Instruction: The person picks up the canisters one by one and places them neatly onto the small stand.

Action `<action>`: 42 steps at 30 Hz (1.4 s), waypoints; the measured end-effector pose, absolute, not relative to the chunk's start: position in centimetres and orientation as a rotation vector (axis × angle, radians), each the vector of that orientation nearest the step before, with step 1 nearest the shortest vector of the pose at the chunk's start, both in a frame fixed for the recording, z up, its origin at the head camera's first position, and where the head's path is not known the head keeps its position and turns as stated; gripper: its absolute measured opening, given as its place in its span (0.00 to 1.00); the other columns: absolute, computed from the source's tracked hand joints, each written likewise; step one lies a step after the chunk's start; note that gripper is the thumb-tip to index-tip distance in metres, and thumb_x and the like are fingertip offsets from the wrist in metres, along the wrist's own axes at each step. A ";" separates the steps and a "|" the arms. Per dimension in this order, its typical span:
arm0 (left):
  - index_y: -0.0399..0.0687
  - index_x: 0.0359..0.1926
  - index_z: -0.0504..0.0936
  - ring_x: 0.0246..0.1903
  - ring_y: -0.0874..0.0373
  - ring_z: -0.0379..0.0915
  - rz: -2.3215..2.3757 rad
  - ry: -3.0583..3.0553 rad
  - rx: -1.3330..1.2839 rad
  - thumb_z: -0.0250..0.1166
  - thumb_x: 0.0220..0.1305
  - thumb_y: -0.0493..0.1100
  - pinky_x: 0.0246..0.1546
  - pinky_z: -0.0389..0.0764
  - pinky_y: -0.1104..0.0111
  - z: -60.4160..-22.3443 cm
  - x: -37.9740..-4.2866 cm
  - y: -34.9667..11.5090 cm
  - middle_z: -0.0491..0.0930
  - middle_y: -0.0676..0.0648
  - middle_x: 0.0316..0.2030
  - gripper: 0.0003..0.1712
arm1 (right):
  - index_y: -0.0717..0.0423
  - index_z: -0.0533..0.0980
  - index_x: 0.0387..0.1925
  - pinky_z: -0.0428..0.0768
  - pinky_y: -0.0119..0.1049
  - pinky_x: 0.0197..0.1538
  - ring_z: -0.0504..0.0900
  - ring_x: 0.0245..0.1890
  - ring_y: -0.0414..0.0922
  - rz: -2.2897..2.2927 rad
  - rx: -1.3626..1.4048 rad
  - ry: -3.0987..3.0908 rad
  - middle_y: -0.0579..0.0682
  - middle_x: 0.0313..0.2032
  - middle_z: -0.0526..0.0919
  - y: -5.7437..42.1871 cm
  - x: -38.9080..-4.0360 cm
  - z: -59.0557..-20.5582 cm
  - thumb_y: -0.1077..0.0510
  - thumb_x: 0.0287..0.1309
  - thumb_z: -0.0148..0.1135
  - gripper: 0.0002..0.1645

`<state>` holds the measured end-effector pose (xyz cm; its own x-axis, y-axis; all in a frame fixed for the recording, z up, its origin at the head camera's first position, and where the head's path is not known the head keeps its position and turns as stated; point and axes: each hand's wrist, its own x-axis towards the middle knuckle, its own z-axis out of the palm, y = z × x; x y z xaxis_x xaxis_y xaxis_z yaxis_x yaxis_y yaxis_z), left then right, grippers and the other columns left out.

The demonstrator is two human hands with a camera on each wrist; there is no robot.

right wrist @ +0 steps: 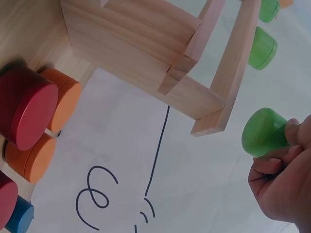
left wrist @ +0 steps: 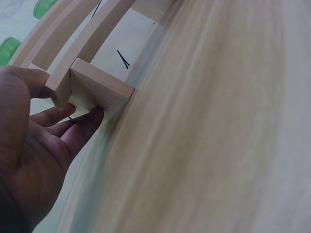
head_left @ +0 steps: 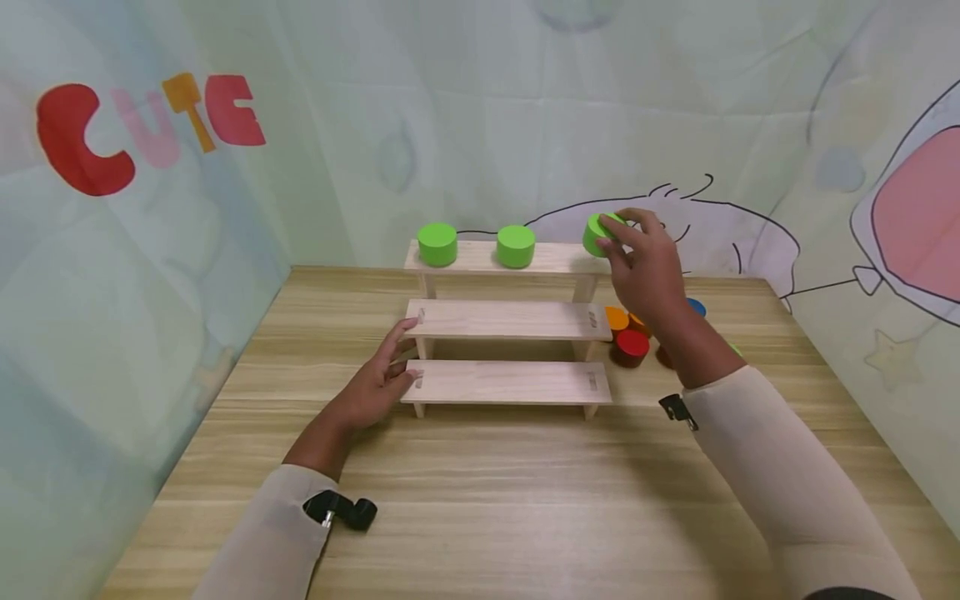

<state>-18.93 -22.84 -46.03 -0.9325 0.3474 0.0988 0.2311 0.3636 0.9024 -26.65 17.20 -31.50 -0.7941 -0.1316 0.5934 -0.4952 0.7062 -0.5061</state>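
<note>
A pale wooden stand (head_left: 510, 319) with three stepped shelves is on the table. Two green round blocks (head_left: 516, 247) sit on its top shelf, at the left and the middle. My right hand (head_left: 647, 271) pinches a third green round block (right wrist: 264, 132) between thumb and fingers. In the right wrist view that block is above and apart from the top shelf, near its right end. At the stand's left end, my left hand (head_left: 367, 390) grips the stand, thumb at the shelf's end and fingertips on the side panel (left wrist: 99, 85).
Right of the stand, partly behind my right forearm, several round blocks are grouped: red (head_left: 632, 346), orange (head_left: 617, 318) and blue (head_left: 696, 307). The wood-grain table (head_left: 487, 500) reaches back to a printed cloth wall (head_left: 450, 125).
</note>
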 end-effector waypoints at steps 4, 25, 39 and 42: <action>0.73 0.88 0.42 0.82 0.26 0.56 1.626 2.496 0.524 0.54 0.86 0.39 0.73 0.72 0.32 -46.0 -18.8 -22.8 0.46 0.32 0.87 0.45 | 0.58 0.79 0.72 0.89 0.56 0.61 0.83 0.65 0.64 0.931 0.463 -2.421 0.64 0.73 0.75 16.8 -27.2 -31.7 0.61 0.78 0.63 0.25; 0.71 0.89 0.42 0.83 0.27 0.55 1.628 2.493 0.556 0.54 0.85 0.38 0.73 0.72 0.32 -45.9 -18.8 -22.7 0.47 0.33 0.88 0.45 | 0.55 0.80 0.72 0.89 0.55 0.58 0.81 0.68 0.62 0.868 0.439 -2.514 0.61 0.75 0.76 15.7 -27.8 -32.8 0.57 0.79 0.65 0.25; 0.71 0.89 0.42 0.82 0.26 0.57 1.629 2.495 0.550 0.53 0.85 0.38 0.72 0.73 0.33 -46.0 -18.8 -22.9 0.47 0.32 0.87 0.45 | 0.56 0.77 0.74 0.88 0.56 0.63 0.78 0.72 0.62 0.903 0.423 -2.536 0.61 0.75 0.76 15.8 -28.1 -33.4 0.59 0.79 0.64 0.27; 0.71 0.89 0.42 0.82 0.27 0.56 1.630 2.496 0.557 0.53 0.85 0.38 0.73 0.73 0.32 -46.0 -18.8 -22.9 0.46 0.33 0.88 0.45 | 0.56 0.77 0.75 0.87 0.56 0.64 0.77 0.73 0.63 0.916 0.424 -2.540 0.61 0.75 0.75 15.7 -28.0 -33.4 0.59 0.79 0.64 0.27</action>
<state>-18.85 -22.90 -46.02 -0.9268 0.3597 0.1080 0.2435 0.3566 0.9020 -28.03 15.75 -33.35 -0.8716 -0.1431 0.4688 -0.4093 0.7387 -0.5355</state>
